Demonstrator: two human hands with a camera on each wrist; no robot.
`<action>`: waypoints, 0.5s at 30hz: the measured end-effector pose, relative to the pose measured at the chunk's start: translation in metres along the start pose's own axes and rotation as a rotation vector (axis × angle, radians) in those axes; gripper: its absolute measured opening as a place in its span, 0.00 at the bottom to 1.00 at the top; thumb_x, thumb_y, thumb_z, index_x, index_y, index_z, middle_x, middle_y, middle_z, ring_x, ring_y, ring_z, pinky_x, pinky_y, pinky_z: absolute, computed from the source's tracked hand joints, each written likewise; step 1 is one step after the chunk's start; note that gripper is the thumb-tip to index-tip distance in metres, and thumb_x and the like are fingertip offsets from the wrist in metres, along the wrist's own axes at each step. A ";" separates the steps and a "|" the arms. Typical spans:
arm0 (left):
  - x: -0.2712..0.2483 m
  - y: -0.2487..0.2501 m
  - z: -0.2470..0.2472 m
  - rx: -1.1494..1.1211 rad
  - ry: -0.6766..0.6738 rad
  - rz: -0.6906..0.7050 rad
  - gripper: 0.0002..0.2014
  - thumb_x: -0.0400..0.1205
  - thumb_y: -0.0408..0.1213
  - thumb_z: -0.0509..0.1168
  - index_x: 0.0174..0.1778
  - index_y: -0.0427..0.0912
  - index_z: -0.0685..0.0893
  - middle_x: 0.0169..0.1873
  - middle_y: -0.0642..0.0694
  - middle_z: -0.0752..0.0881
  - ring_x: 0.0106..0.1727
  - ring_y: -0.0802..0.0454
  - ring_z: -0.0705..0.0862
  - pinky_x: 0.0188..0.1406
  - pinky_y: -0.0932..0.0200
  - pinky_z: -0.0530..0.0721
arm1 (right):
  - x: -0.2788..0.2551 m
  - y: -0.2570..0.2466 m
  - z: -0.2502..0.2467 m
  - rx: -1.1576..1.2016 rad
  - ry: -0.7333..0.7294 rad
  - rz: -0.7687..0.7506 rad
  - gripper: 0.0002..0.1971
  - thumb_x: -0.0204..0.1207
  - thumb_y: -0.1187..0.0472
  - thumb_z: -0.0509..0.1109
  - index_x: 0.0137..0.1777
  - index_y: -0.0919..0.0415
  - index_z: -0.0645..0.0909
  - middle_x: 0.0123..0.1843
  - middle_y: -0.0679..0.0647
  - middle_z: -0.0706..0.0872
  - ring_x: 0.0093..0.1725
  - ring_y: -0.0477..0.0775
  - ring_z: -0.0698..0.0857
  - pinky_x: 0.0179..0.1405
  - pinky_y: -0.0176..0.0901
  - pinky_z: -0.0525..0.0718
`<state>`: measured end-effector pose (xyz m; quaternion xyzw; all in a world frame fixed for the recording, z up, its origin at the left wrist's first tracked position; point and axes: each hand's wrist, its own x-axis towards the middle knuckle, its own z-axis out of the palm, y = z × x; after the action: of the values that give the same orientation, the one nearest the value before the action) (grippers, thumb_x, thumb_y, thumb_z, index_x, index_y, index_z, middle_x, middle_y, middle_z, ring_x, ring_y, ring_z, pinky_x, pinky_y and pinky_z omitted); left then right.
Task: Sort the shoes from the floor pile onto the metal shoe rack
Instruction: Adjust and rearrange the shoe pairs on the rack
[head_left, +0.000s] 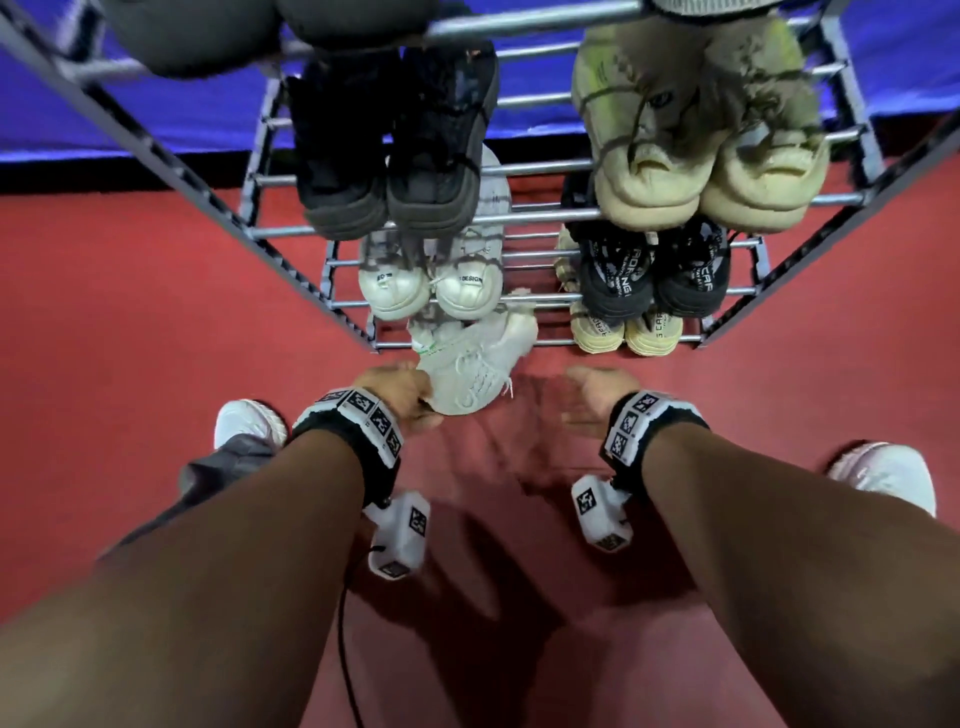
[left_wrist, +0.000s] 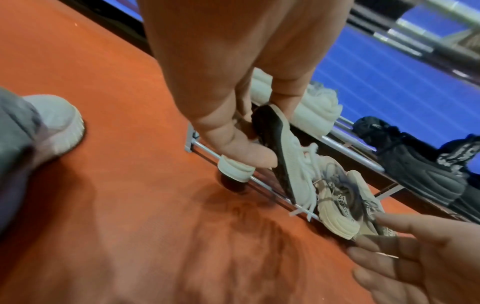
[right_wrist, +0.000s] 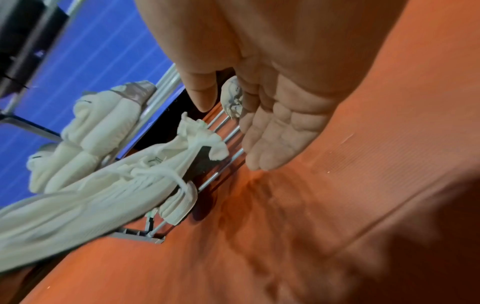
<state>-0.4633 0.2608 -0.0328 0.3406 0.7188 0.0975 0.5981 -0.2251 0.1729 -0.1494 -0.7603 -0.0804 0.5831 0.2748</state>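
My left hand (head_left: 415, 397) grips a pale grey knit sneaker (head_left: 475, 371) by its heel end, at the front left of the bottom tier of the metal shoe rack (head_left: 291, 231). In the left wrist view the sneaker (left_wrist: 293, 164) is tipped on its side, dark sole showing, with its toe over the lowest rails. My right hand (head_left: 584, 400) hovers open and empty to the right of the sneaker, just in front of the rack. In the right wrist view its fingers (right_wrist: 270, 131) are straight above the red floor.
The rack holds a black pair (head_left: 395, 156), a beige pair (head_left: 701, 171), a white pair (head_left: 431, 291), another black pair (head_left: 654, 275) and a cream pair (head_left: 623, 332) at the bottom right. My own white shoes (head_left: 249, 423) stand on the red floor (head_left: 130, 312). A blue wall is behind.
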 end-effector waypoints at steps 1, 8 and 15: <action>-0.010 -0.001 -0.010 0.039 -0.006 -0.006 0.10 0.82 0.23 0.62 0.51 0.40 0.83 0.44 0.38 0.87 0.32 0.47 0.86 0.23 0.57 0.89 | 0.005 0.010 -0.004 0.005 0.033 0.008 0.41 0.57 0.31 0.78 0.64 0.60 0.87 0.59 0.61 0.92 0.55 0.67 0.92 0.60 0.65 0.90; -0.068 -0.006 -0.049 0.049 0.054 -0.028 0.06 0.79 0.29 0.68 0.48 0.40 0.89 0.33 0.41 0.85 0.27 0.47 0.80 0.22 0.64 0.79 | -0.117 -0.014 -0.017 -0.002 0.162 -0.085 0.42 0.60 0.21 0.66 0.61 0.56 0.81 0.44 0.53 0.86 0.50 0.61 0.87 0.67 0.60 0.84; -0.090 0.004 -0.058 -0.178 0.140 0.058 0.10 0.67 0.31 0.71 0.44 0.34 0.86 0.38 0.36 0.86 0.39 0.39 0.87 0.51 0.39 0.88 | -0.155 -0.009 -0.015 -0.093 -0.208 0.054 0.40 0.65 0.28 0.76 0.62 0.64 0.89 0.49 0.57 0.93 0.40 0.58 0.92 0.44 0.50 0.90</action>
<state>-0.5108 0.2246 0.0561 0.2990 0.7371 0.2019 0.5714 -0.2569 0.1071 -0.0115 -0.7095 -0.1149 0.6615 0.2139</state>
